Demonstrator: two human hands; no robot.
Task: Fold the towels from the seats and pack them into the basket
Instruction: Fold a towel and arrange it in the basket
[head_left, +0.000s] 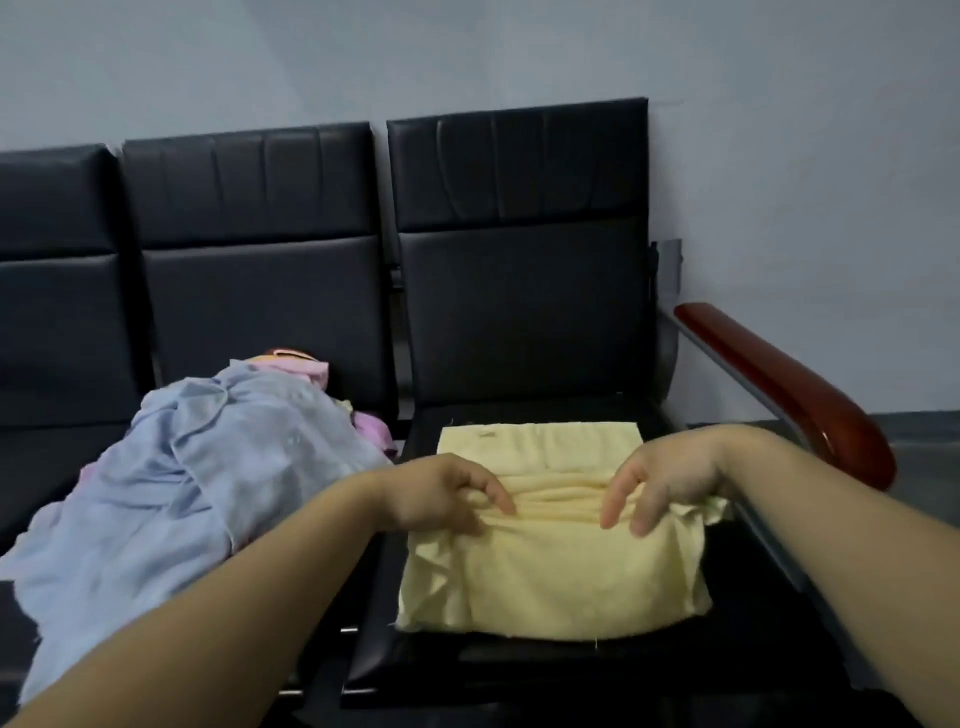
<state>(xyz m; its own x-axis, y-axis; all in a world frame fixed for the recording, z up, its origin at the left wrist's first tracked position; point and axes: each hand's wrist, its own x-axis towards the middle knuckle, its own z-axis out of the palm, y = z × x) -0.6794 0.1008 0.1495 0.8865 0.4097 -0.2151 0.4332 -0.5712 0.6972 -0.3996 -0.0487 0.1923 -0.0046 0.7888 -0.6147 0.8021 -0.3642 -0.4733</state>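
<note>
two hands, yours, gather the yellow towel (561, 582) on the rightmost seat (519, 312): your left hand (436, 493) pinches its bunched ridge with curled fingers, your right hand (670, 483) curls over the same ridge, gripping it. a heaped blue towel (208, 467) lies on the middle seat (260, 301) beside it.

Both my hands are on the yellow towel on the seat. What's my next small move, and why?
Probably lift the bunched ridge and lay it toward the far edge. The left hand and right hand both pinch the yellow towel mid-length, where it is gathered in wrinkles, so the fold looks half made.
</note>
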